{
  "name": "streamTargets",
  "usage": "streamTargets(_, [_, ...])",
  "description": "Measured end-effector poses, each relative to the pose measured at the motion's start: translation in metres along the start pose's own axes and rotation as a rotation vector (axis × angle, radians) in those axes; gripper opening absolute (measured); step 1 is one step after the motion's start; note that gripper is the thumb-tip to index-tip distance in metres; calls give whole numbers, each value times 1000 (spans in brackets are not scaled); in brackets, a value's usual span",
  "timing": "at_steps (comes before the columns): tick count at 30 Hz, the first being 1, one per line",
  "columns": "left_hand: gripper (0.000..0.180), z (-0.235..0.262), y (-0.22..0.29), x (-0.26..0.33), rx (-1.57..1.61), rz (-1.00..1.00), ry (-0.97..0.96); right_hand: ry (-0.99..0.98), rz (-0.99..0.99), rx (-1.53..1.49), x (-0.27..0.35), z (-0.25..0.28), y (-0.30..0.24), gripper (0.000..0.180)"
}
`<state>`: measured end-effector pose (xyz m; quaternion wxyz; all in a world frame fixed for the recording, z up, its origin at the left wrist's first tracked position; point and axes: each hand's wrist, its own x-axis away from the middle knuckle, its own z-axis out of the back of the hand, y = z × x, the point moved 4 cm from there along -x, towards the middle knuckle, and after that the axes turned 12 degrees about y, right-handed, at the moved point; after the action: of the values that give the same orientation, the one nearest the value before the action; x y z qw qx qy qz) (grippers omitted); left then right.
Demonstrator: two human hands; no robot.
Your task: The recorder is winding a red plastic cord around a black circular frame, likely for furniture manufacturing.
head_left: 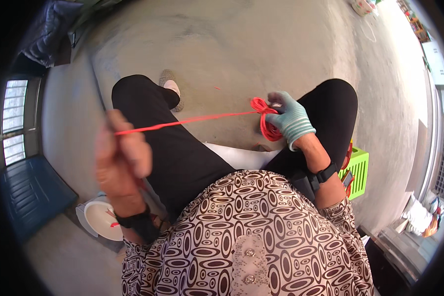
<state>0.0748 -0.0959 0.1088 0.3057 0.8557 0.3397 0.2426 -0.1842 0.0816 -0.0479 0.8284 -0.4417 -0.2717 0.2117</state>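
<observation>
My right hand [292,118], in a teal-and-white striped glove with bare fingertips, is closed around a looped bundle of red cord [270,129] above my right thigh. A single taut strand [197,119] of that cord runs across my lap to my left hand [123,153]. My left hand is bare and closed on the strand's end over my left thigh; motion smears its fingers. From its top a thin dark rod-like line [97,81] slants up and away, and I cannot make out what it is.
A white bucket [103,220] with a red scrap stands at my left, near a dark blue panel [32,195]. At my right is a green slotted basket [360,172] with red and orange things in it. Another basket [362,7] sits far right on the concrete floor [241,54].
</observation>
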Motion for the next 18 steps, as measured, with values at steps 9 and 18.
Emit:
streamTargets(9, [17, 34, -103, -10, -323, 288, 133, 5, -168, -71, -5, 4, 11, 43])
streamTargets(18, [17, 12, -143, -7, -337, 400, -29, -248, -238, -815, -25, -33, -74, 44])
